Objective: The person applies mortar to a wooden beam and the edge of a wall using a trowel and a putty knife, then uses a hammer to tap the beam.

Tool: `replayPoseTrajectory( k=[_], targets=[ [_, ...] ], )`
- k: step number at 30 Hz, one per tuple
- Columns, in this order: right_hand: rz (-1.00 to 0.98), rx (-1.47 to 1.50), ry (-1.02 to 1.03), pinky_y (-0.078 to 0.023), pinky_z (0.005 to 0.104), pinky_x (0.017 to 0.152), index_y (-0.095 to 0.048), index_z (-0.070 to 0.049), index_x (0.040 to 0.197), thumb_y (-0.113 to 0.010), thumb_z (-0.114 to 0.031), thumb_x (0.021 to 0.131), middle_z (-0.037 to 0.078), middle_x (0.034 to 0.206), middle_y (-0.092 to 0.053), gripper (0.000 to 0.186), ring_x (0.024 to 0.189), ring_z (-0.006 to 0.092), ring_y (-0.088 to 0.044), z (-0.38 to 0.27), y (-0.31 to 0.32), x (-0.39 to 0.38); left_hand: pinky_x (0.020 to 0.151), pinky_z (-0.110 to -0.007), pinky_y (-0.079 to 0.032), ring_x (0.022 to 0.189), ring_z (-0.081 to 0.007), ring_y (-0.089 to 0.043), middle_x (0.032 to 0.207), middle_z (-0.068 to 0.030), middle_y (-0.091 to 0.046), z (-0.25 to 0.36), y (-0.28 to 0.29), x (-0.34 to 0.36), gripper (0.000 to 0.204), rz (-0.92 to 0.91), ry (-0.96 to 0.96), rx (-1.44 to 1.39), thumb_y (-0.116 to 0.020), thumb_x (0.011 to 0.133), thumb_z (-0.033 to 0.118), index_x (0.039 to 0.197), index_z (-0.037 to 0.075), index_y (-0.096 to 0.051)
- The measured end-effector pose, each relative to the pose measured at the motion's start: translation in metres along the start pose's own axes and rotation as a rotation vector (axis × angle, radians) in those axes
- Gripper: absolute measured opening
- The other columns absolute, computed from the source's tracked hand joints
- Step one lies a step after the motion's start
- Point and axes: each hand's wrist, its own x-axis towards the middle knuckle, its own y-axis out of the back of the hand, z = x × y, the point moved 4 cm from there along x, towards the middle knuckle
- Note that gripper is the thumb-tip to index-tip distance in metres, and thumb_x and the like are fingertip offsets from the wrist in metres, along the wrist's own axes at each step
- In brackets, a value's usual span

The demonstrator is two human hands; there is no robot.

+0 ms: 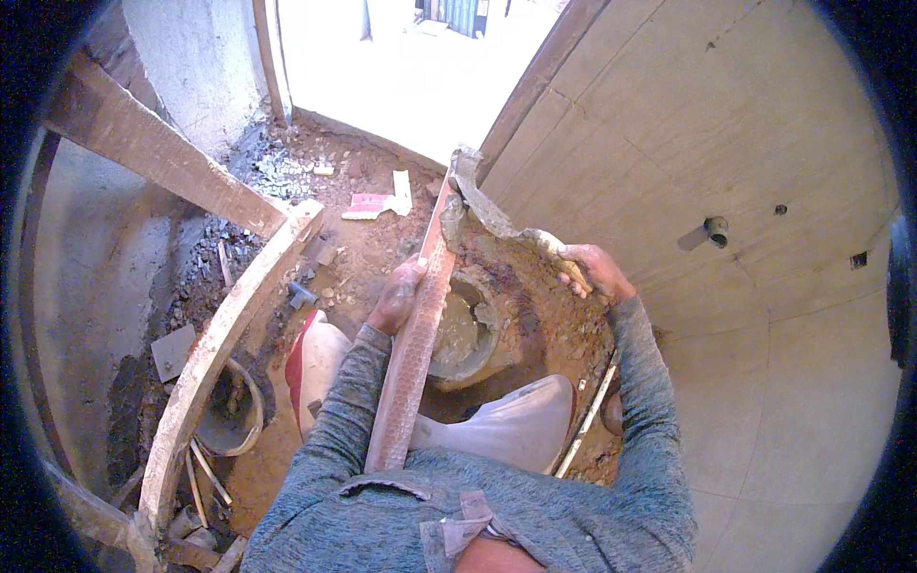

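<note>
In the head view, the right grip (600,270) is wrapped round the handle of a trowel (495,220), while the left grip (399,294) is closed on the side of a long reddish board (430,296). The board is in front of the torso, above the floor. Its long axis runs from the shirt (544,501) up and slightly right, the far end pointing toward the bright doorway (401,86). The trowel slants across from the right grip to the upper left, its grey, crusted blade pointing toward that far end. Whether the blade touches the board or is just beside it, I cannot tell. A grey clump of mortar (452,222) sits at the board's right edge, below the end.

The step in hand looks like working mortar off the board with the trowel; the next move seems to call for a steady left grip and a blade drawn along the edge, so that scrapings drop below.

Farther out, between the knees, a bucket (492,349) holds wet grey mix on the earth floor (535,296). A second bucket (256,420) stands left, behind a pale timber (205,368); the plastered wall (735,172) rises right.
</note>
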Motion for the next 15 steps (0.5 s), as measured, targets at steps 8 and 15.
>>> replayPoseTrajectory(
  k=[8,15],
  targets=[
    [0.197,-0.248,0.147,-0.041,0.0222,0.044,-0.068,-0.004,0.110,-0.058,-0.032,0.096,-0.001,0.069,-0.059,0.032,0.051,0.0058,-0.051,-0.006,-0.025,-0.016,0.054,-0.034,-0.056,0.065,-0.0202,-0.065,0.089,-0.0115,-0.066,0.003,-0.004,-0.002,0.037,0.012,0.057,-0.106,-0.042,0.103,0.038,0.118,0.006,-0.054],
    [0.453,-0.526,0.444,-0.043,0.0264,0.050,-0.070,-0.002,0.111,-0.063,-0.025,0.093,0.000,0.071,-0.062,0.030,0.056,0.0067,-0.054,0.010,-0.023,-0.005,0.056,-0.035,-0.057,0.066,-0.0216,-0.065,0.089,-0.0133,-0.067,0.015,-0.011,-0.006,0.043,0.043,0.085,-0.089,-0.044,0.098,0.043,0.113,0.004,-0.056]
  ],
)
